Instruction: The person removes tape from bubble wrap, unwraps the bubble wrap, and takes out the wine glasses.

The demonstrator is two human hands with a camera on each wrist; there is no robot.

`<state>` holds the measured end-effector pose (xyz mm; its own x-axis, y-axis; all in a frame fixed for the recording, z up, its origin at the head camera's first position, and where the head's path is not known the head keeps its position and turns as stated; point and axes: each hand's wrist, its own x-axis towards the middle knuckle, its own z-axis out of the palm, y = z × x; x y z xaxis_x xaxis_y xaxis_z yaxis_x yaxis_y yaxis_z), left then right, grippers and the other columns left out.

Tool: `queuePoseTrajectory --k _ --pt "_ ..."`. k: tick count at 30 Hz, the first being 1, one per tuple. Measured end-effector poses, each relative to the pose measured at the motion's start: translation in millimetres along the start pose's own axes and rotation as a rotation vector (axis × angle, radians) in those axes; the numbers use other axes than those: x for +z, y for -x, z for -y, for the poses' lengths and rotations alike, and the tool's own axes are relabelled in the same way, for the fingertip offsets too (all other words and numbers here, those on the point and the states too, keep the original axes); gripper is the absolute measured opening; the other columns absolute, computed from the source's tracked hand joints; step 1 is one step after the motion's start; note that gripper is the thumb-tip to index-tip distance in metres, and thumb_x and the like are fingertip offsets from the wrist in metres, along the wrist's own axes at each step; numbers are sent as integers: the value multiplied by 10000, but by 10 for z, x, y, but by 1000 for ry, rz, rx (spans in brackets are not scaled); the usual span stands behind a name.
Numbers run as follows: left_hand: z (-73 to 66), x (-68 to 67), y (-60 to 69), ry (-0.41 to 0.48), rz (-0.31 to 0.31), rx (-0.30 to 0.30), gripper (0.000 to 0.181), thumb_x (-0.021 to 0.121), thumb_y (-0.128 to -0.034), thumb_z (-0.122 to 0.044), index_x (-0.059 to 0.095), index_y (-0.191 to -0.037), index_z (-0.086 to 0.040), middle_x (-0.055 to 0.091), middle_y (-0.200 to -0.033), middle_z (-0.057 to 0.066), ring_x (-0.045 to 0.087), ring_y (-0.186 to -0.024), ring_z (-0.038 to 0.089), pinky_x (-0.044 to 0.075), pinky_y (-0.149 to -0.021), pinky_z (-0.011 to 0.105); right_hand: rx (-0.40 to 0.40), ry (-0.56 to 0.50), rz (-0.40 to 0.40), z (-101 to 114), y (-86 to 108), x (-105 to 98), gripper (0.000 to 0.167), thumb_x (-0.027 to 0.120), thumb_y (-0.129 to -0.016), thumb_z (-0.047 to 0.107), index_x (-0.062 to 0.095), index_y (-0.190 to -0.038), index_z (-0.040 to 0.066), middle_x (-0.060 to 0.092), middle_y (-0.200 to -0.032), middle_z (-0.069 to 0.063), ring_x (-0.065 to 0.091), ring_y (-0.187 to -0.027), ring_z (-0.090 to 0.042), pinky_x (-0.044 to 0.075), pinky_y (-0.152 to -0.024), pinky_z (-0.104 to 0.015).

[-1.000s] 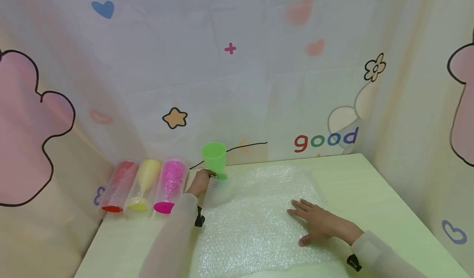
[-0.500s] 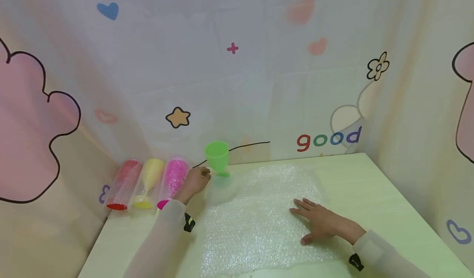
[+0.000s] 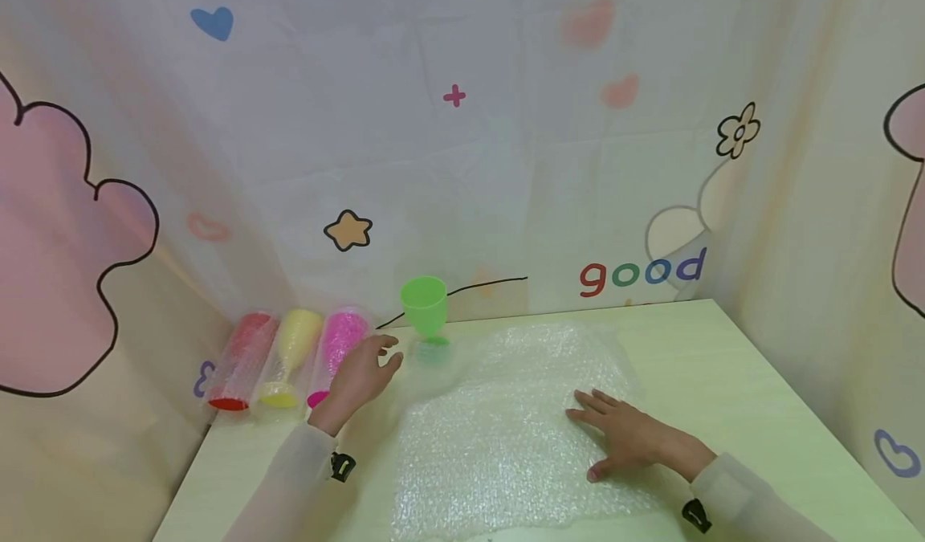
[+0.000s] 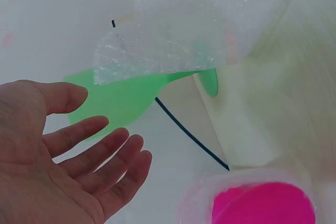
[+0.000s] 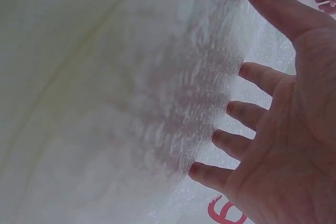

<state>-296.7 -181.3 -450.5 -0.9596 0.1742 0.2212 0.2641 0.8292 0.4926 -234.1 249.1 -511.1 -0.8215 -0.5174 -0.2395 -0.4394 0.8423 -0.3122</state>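
Note:
A sheet of bubble wrap [image 3: 499, 438] lies spread over the middle of the table. My right hand [image 3: 625, 438] rests on its right part with the fingers spread; in the right wrist view the fingertips [image 5: 202, 171] touch the wrap. At the back stands a green plastic goblet [image 3: 425, 305], upright, its foot partly behind the raised left corner of the wrap. Just left of that corner my left hand [image 3: 361, 373] holds nothing, apart from both wrap and goblet. The left wrist view shows its fingers [image 4: 113, 150] loosely bent in front of the goblet's bowl.
Three goblets wrapped in bubble wrap lie side by side at the table's left: a red one [image 3: 242, 357], a yellow one [image 3: 291, 357] and a pink one [image 3: 343, 345]. The left forearm partly covers the pink one. A printed curtain [image 3: 491, 189] hangs behind the table [image 3: 723, 413].
My left hand has let go of the wrap's far left corner beside the goblet and drawn back to the left and nearer. The right hand stays on the wrap.

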Motion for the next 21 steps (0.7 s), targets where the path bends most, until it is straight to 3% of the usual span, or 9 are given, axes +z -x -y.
queuePoseTrajectory --k 9,21 --pt "39 -171 87 -31 -53 -11 450 589 -959 -299 579 -1323 -35 585 -1370 176 564 -1250 373 466 -1024 533 -9 -4 -5 2 5 -2 997 799 -680 570 413 -1495 146 243 -1630 -136 188 -1493 -446 249 -1145 -662" --pt "236 -247 154 -131 -104 -39 585 625 -929 -276 454 -1431 -29 459 -1470 226 432 -1355 430 390 -1088 598 -6 -8 -3 -27 -12 16 1000 793 -680 578 405 -1500 159 230 -1636 -126 176 -1500 -436 242 -1150 -660"
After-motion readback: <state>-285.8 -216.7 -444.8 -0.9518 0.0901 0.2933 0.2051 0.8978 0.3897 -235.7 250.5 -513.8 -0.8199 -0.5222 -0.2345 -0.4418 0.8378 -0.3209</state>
